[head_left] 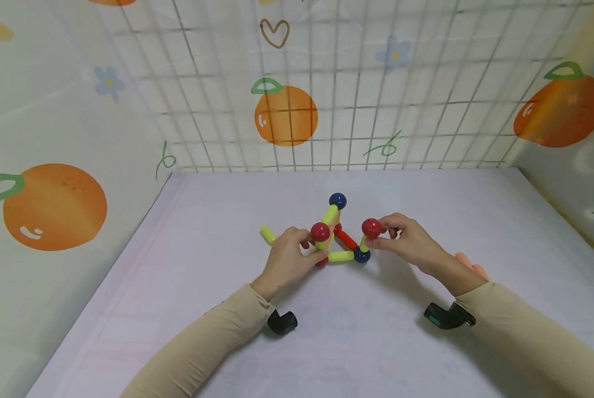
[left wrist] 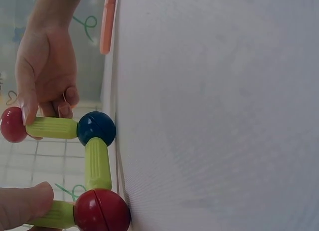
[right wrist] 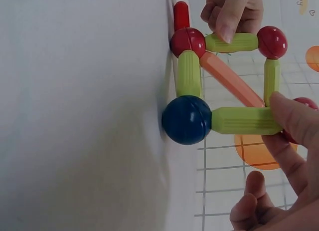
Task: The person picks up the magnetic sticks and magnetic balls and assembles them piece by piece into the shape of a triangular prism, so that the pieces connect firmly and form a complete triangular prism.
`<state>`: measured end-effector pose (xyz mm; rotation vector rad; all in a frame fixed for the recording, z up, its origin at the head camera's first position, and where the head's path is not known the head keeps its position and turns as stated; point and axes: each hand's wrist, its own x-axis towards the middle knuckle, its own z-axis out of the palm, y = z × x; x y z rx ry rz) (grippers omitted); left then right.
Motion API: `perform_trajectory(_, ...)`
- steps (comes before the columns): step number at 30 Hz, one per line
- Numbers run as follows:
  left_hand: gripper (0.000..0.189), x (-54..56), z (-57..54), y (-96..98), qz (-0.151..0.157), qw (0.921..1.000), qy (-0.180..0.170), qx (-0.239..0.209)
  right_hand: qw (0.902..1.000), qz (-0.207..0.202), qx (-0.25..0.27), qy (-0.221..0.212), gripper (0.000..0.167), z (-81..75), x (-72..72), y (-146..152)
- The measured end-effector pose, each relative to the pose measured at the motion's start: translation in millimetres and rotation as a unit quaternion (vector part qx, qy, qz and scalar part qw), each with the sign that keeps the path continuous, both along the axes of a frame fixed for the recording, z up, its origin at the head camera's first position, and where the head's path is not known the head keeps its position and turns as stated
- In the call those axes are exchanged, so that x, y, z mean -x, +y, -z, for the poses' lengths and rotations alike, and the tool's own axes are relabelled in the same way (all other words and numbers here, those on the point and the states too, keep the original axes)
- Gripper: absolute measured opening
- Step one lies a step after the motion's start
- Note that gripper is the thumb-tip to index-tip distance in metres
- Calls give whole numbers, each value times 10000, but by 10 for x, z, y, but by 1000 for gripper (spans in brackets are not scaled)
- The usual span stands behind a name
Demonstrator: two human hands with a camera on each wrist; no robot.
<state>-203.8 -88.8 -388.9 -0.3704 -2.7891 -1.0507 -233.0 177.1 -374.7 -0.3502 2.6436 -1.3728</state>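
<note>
A small frame of magnetic sticks and balls stands on the table, joined by yellow-green rods (head_left: 341, 256), a red rod (head_left: 346, 239) and an orange rod (right wrist: 234, 79). At its near left corner, my left hand (head_left: 293, 258) pinches an upright yellow-green stick (right wrist: 232, 43) topped by a red ball (head_left: 320, 231). On the right, thumb and fingers of my right hand (head_left: 410, 243) pinch another upright yellow-green stick (right wrist: 245, 120); it rises from a blue ball (right wrist: 187, 119) and carries a red ball (head_left: 372, 228). Farther back, a blue ball (head_left: 337, 200) tops the frame.
One loose yellow-green stick (head_left: 267, 234) lies left of the frame, partly behind my left hand. Orange sticks (head_left: 472, 266) lie beyond my right forearm. A printed curtain (head_left: 217, 83) hangs over a wire grid behind the table (head_left: 366, 342).
</note>
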Motion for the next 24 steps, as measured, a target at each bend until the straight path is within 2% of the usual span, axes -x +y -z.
perform_trajectory(15,27,-15,15,66,50,9999,-157,45,9998,152,-7,-118,44,-2,-91,125)
perform_trajectory(20,28,-15,8,52,11,9998,-174,40,9989,347,-282,-147,53,-76,-187,349)
perform_trajectory(24,27,-13,2,22,-8,9999,-131,-7,9964,598,-597,-119,59,-99,-283,668)
